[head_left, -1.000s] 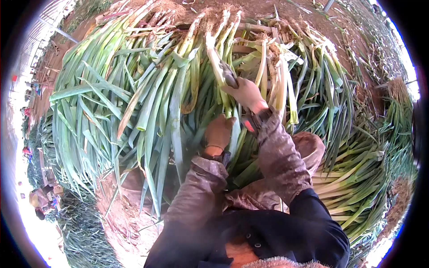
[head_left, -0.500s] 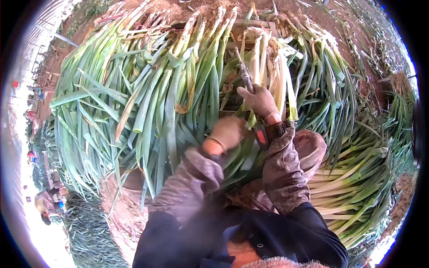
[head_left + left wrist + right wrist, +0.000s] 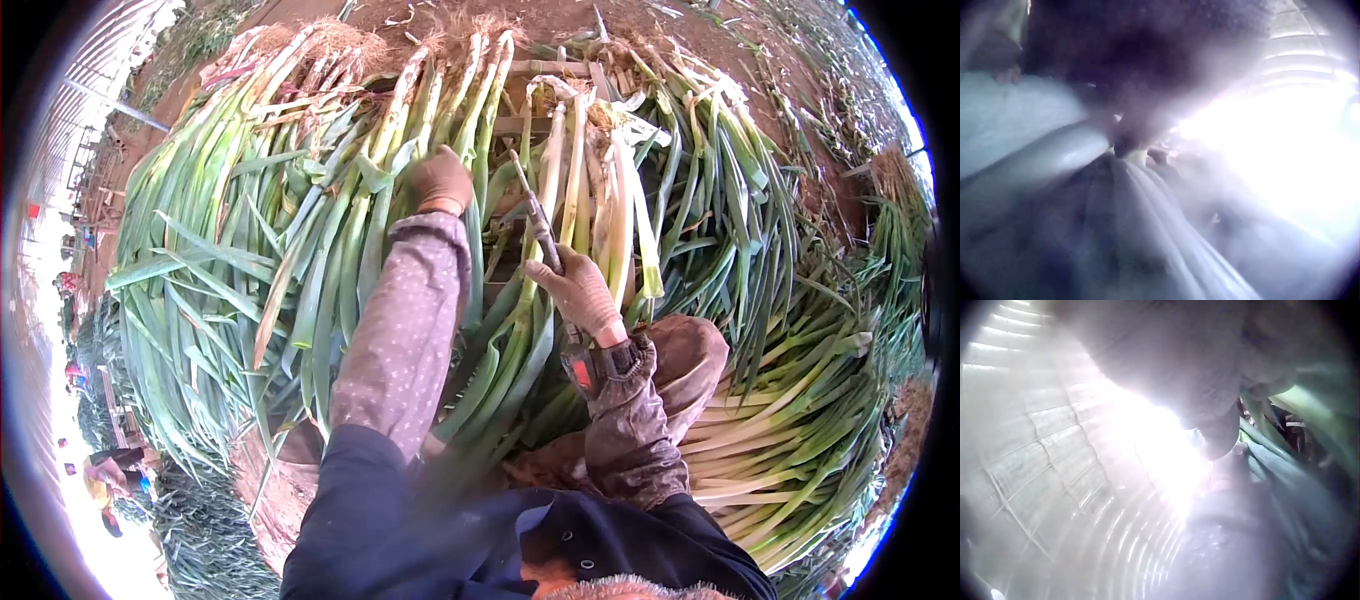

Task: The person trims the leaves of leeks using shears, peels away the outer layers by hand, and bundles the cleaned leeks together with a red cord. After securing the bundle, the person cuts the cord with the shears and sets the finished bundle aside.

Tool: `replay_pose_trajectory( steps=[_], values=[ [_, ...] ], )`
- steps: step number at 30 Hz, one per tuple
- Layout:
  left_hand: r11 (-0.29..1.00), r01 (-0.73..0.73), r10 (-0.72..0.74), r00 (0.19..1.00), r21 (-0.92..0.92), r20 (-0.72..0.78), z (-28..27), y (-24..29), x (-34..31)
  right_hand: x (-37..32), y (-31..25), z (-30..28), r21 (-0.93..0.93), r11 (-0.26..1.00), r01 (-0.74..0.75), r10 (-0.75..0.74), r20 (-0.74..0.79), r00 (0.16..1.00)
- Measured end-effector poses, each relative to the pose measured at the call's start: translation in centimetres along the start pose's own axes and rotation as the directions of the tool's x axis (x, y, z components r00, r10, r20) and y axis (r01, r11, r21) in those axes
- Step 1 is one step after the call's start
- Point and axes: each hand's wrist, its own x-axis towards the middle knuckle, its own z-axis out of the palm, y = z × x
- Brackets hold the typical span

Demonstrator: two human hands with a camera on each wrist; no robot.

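My gloved left hand [image 3: 440, 182] is over the unpeeled green onions [image 3: 395, 110], close to several stalks below their roots. Its fingertips are hidden there, and I cannot tell whether they hold a stalk. In the blurred left wrist view, pale stalks [image 3: 1160, 219] converge at the dark hand. My gloved right hand [image 3: 585, 292] grips a grey wand [image 3: 537, 215] with a thin nozzle, its tip towards the roots. Beside the wand lie paler stalks [image 3: 575, 165], some with their roots on. Under the right hand the wand shows large and pale in the right wrist view [image 3: 1229, 544].
Onion leaves [image 3: 200, 300] drape over the near left side, and another bunch [image 3: 710, 160] lies to the right. Cleaned onions [image 3: 790, 420] are piled beside the right knee [image 3: 695, 345]. Behind the roots is bare soil [image 3: 560, 25]. Another person [image 3: 110, 480] is far left.
The left hand has left the stalk near the right hand and swung forward and left over the onions. The right hand has drawn back slightly, keeping the wand. That stalk now lies to the right.
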Motion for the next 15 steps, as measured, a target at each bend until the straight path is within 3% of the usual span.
replay_pose_trajectory(
  steps=[1,4,6,8,10,11,14,15],
  values=[
    [0.996,-0.068,0.066,0.997,-0.064,-0.025,1.9,-1.0,0.2,-0.5,0.0,-0.3,-0.041,0.998,0.041,-0.043,-0.034,0.998],
    [0.913,-0.104,0.137,0.989,-0.395,0.056,0.3,-1.7,-6.0,-2.3,0.7,-0.5,0.032,0.998,0.051,-0.048,-0.079,0.996],
    [0.671,-0.08,0.198,0.977,-0.737,0.074,3.1,-3.0,-11.1,-4.5,-0.1,-0.4,-0.03,0.999,0.041,-0.042,-0.029,0.999],
    [0.727,-0.12,0.248,0.964,-0.676,0.096,2.9,-3.3,-16.9,-6.9,0.3,0.3,-0.088,0.994,0.06,-0.057,0.03,0.998],
    [0.564,-0.011,0.189,0.975,-0.825,0.117,3.7,-3.5,-21.3,-10.0,0.2,0.5,-0.06,0.998,0.027,-0.023,0.06,0.998],
    [0.551,0.035,0.146,0.98,-0.834,0.137,3.4,-3.7,-23.1,-11.4,0.6,0.6,-0.063,0.998,0.013,-0.009,0.066,0.998],
    [0.447,0.027,0.148,0.984,-0.894,0.103,3.5,-4.9,-25.5,-15.1,2.2,1.4,-0.085,0.996,0.037,-0.028,0.101,0.995],
    [0.543,-0.091,0.142,0.99,-0.835,-0.016,5.5,-5.4,-25.3,-16.0,2.9,1.8,-0.095,0.995,0.043,-0.031,0.117,0.993]
  ],
)
